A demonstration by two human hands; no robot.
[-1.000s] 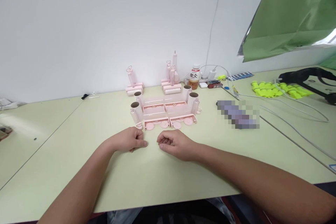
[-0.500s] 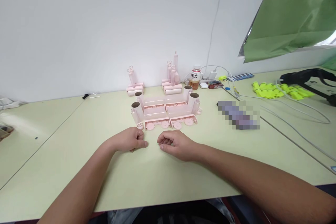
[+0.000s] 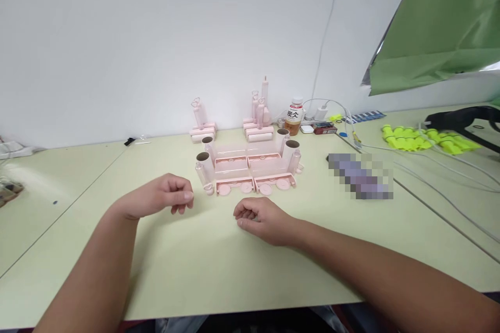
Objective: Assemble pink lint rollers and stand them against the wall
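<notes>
My left hand [image 3: 167, 196] hovers above the table, its fingers curled in and the thumb against them, with nothing visible in it. Loosely curled as well, my right hand [image 3: 263, 220] rests on the table with an empty hollow under its fingers. Just beyond both hands lie parts of lint rollers. Open pink cases [image 3: 235, 185] with round discs lie in front, flanked by upright sticky rolls with brown cardboard cores, such as the left roll [image 3: 208, 167]. A clear pink handle [image 3: 200, 173] stands beside that roll, left of the cases and nearest to my left hand.
Assembled pink lint rollers stand at the wall, one on the left [image 3: 201, 124] and several on the right [image 3: 259, 124]. Further right are a drink bottle [image 3: 294, 117], white cables [image 3: 429, 158], yellow-green pieces [image 3: 410, 139], a black frame-like object [image 3: 461, 122] and a pixelated item [image 3: 360, 176].
My left hand has lifted off the table and moved left, away from my right hand. My right hand stays in place. The view has shifted slightly.
</notes>
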